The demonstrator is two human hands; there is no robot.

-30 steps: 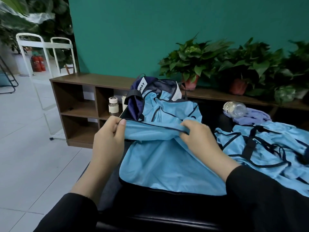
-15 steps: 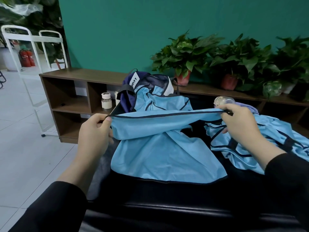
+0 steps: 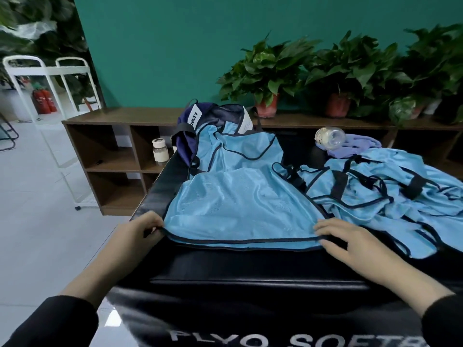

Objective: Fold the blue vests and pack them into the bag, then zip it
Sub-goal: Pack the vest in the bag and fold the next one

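Note:
A light blue mesh vest (image 3: 235,206) with dark trim lies spread flat on the black padded box (image 3: 250,266), its hem toward me. My left hand (image 3: 136,230) pinches the hem's left corner. My right hand (image 3: 343,241) rests with fingers down on the hem's right corner. Behind the vest stands a navy bag (image 3: 198,126), open, with a white label; the vest's top leans against it. A loose heap of more blue vests (image 3: 380,191) with black straps lies to the right.
A clear bottle (image 3: 329,137) and a purple cloth (image 3: 355,146) lie behind the heap. A brown shelf unit (image 3: 112,146) with a small jar (image 3: 159,152) and potted plants (image 3: 268,73) runs along the green wall. A white rack (image 3: 47,71) stands on the left floor.
Both hands have brought the vest's edge down from mid-air to the box's near side, so the vest now lies flat. My right hand went from gripping to resting on the hem.

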